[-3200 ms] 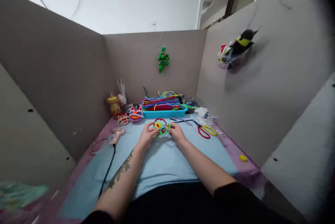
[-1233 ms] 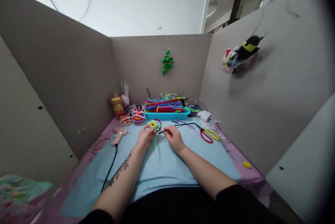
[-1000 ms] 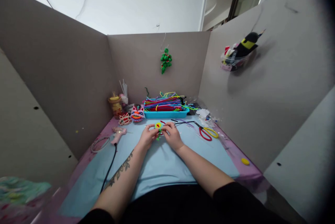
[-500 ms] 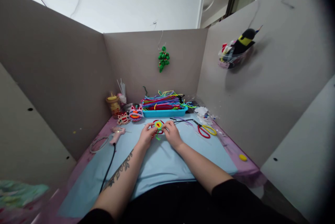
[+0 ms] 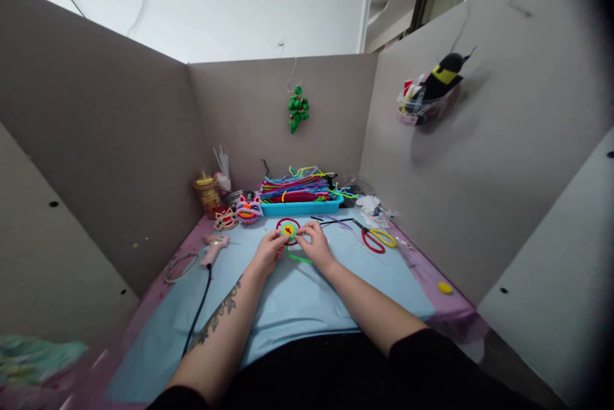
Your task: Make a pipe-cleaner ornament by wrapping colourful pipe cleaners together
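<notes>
Between my hands, above the blue mat (image 5: 288, 301), is a small round pipe-cleaner piece (image 5: 289, 230) with a yellow middle, a red mark at its centre, a green edge and a dark red ring around it. My left hand (image 5: 269, 250) pinches its left side. With fingers closed at its right edge, my right hand (image 5: 314, 245) grips the piece too. A bright green pipe cleaner (image 5: 300, 259) trails from the underside toward the right, below my right fingers. My fingertips hide part of the edge.
A blue tray (image 5: 302, 208) of pipe cleaners stands at the back. Scissors (image 5: 373, 240) lie on the right, a pink glue gun (image 5: 215, 250) on the left. Behind it sit a lion-head figure (image 5: 248, 208) and a brown cup (image 5: 208, 196). Grey panels surround the table.
The green pipe cleaner's tail now stretches out to the right below the piece, where it was short and bunched before. More of the red ring shows. Both hands stay almost in place.
</notes>
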A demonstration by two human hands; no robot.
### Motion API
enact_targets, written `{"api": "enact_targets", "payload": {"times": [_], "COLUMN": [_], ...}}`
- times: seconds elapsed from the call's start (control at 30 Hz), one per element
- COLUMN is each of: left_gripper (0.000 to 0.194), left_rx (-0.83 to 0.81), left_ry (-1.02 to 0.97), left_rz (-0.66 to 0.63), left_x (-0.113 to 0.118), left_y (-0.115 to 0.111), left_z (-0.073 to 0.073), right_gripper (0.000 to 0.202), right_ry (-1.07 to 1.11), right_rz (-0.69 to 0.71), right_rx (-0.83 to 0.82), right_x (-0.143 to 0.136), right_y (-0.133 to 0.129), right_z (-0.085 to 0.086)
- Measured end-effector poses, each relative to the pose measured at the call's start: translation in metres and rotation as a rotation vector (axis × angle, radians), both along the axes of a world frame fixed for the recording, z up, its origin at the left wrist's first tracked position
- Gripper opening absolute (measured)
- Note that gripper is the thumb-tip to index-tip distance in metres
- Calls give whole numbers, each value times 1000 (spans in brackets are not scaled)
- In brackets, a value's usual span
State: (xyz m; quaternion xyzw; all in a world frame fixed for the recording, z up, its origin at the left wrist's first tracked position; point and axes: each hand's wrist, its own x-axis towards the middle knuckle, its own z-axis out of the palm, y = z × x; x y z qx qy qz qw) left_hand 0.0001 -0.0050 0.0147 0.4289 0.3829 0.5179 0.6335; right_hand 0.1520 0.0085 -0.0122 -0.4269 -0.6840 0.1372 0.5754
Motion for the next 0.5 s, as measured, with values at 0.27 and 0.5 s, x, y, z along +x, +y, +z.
{"api": "enact_targets", "payload": {"times": [0.27,0.5], "left_gripper": [31,29], "left_rx": [-68,-119], "left_ry": [-34,-54], "left_rz": [-22,42], "left_x": [1,5], "left_y": [-1,-2], "left_z": [-1,-2], "right_gripper": [7,11], "right_ry": [-75,-149], "right_rz": [-33,-50], "right_rx": [-84,-5], "right_x": [-3,-4], "right_y": [3,-4], "right_z": [-4,-3]}}
